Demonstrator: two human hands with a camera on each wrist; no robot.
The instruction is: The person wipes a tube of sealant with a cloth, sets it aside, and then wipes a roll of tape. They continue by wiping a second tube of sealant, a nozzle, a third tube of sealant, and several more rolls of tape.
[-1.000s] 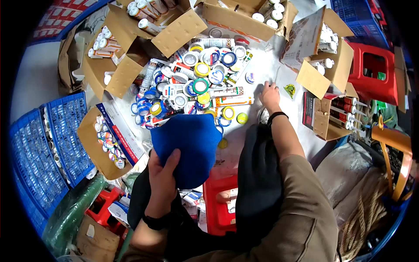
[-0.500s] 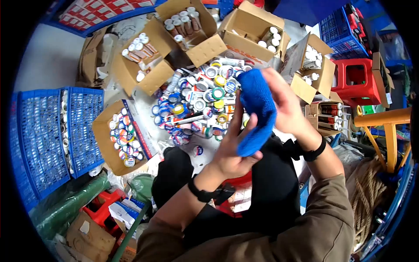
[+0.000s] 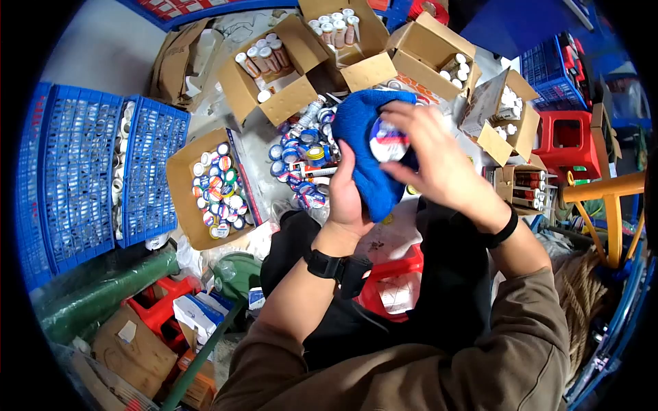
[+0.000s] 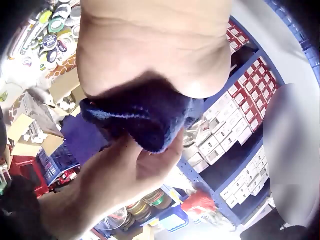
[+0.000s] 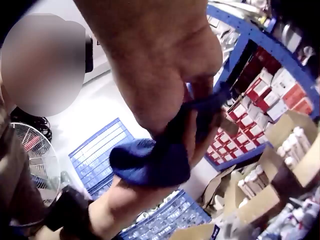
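A blue cloth (image 3: 360, 120) drapes over my left hand (image 3: 348, 198), which grips it from beneath with the thumb along its near side. My right hand (image 3: 442, 161) holds a round roll of tape (image 3: 388, 142) with a white, blue and red label, its flat face against the cloth. In the left wrist view the cloth (image 4: 145, 122) hangs between both hands and hides the roll. Folds of cloth (image 5: 155, 162) also cover much of the fingers in the right wrist view. Below the hands lies a pile of tape rolls and tubes (image 3: 301, 161), partly hidden.
A carton (image 3: 179, 171) of labelled rolls stands left of the pile. Behind it are cartons of white-capped tubes (image 3: 264, 58), with more cartons (image 3: 504, 113) at the right. Blue crates (image 3: 154, 171) line the left side. A red stool (image 3: 565, 137) stands at the right.
My right hand has come back from the floor at the pile's right side and met the left hand. The cloth has risen and moved right; the tape roll now shows against it.
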